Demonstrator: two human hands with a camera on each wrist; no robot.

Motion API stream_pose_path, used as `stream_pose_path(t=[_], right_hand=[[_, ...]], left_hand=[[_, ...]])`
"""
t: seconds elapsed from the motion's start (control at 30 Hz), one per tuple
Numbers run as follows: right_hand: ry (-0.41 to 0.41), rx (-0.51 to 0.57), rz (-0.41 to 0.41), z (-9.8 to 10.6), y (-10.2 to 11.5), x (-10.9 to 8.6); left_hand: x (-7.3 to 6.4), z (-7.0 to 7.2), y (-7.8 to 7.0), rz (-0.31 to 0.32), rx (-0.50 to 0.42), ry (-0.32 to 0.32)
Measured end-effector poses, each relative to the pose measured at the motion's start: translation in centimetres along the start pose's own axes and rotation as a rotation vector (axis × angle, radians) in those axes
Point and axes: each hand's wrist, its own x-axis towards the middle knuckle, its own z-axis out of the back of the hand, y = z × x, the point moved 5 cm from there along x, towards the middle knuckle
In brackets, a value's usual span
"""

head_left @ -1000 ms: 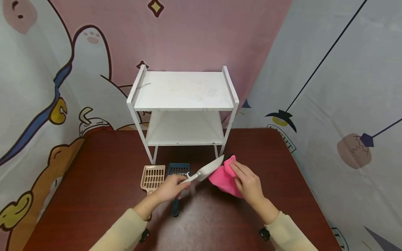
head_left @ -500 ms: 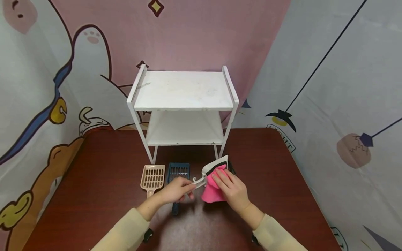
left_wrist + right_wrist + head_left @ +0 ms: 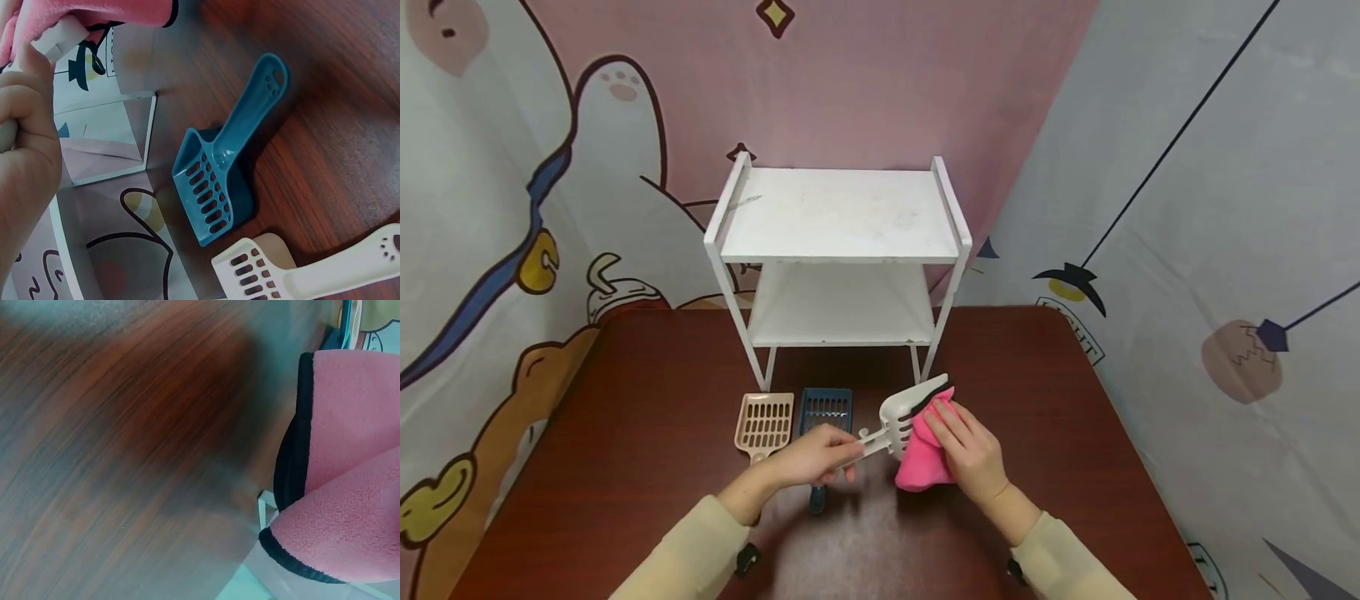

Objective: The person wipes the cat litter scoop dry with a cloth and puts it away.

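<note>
- Head view: the left hand (image 3: 815, 454) gripped the handle of a white scoop (image 3: 897, 407), fingers closed around it.
- The right hand (image 3: 973, 454) gripped a pink cloth (image 3: 923, 460) with dark edging, its fingers lying over the folds.
- The cloth touched the slotted head of the white scoop and covered part of it; both were held above the worktop (image 3: 1037, 400), in front of the rack's right side.
- A blue scoop (image 3: 222, 153) and a beige scoop (image 3: 765, 423) lay side by side on the worktop, the beige one at the far left, heads directed toward the rack.
- A white two-tier rack (image 3: 842, 217) stood at the rear of the worktop.
- Right wrist view: the cloth filled the right portion; the right hand was hidden there.
</note>
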Motion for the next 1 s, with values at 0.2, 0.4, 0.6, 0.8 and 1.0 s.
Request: stream_pose_path(t=[0.2,0.4,0.6,0.8,1.0], right_hand=[[0.026,0.008,-0.102,0.3,-2.0,-0.6],[0.097,-0.033,-0.211,1.5,-4.9,-0.6],[0.107,0.046,-0.087,2.0,-3.8,1.8],[0.187,0.062,0.116,0.6,0.1,2.8],[0.279,0.044,0.028,0.0,-0.4,1.2]], left_hand=[[-0.5,0.2,0.4,-0.009,-0.024,0.036],[-1.0,0.9,1.1,0.003,-0.066,0.064],[-0.6,1.5,1.0,0.023,-0.009,0.009],[0.3,0.9,0.5,0.043,0.079,-0.023],[-0.3,0.8,0.1,0.039,0.103,-0.040]])
